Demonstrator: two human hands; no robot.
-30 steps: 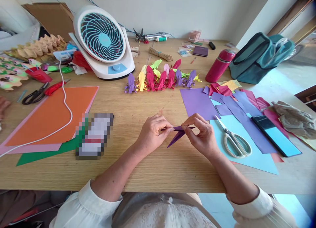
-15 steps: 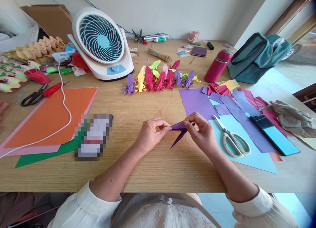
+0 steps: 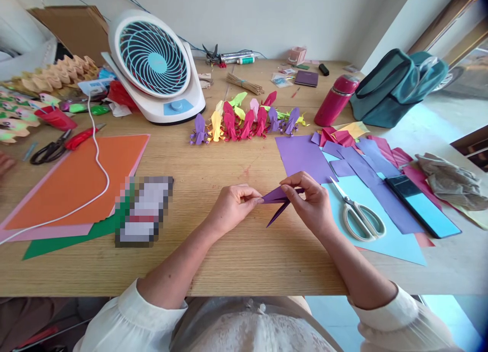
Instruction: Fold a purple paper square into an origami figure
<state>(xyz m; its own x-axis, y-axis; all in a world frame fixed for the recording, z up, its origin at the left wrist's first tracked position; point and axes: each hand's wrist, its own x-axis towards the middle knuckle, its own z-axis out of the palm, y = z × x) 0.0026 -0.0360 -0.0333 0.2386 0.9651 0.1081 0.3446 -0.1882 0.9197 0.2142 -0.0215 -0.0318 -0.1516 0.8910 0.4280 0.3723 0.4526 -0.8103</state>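
Note:
Between my two hands, above the wooden table, is a piece of folded purple paper (image 3: 275, 194) with narrow pointed flaps. My left hand (image 3: 237, 204) pinches its left tip between thumb and fingers. On the other side my right hand (image 3: 308, 199) grips the paper near its right end, the thumb lying across the folds. One thin point slants down and to the left under my right hand. Beyond my hands stands a row of folded paper figures (image 3: 247, 122) in purple, yellow, red and green.
Scissors (image 3: 360, 217) lie on light blue paper (image 3: 396, 247) at the right, near purple sheets (image 3: 299, 156) and a phone (image 3: 423, 204). Left are orange paper (image 3: 82, 181), a blurred-out object (image 3: 144, 212) and a fan (image 3: 156, 67). A red flask (image 3: 335, 101) stands behind. Another person's hand (image 3: 4, 164) shows at the left edge.
My right hand has shifted slightly, its thumb and forefinger moving a little left along the upper edge of the purple paper. The downward point now sits slightly further right. My left hand keeps its pinch.

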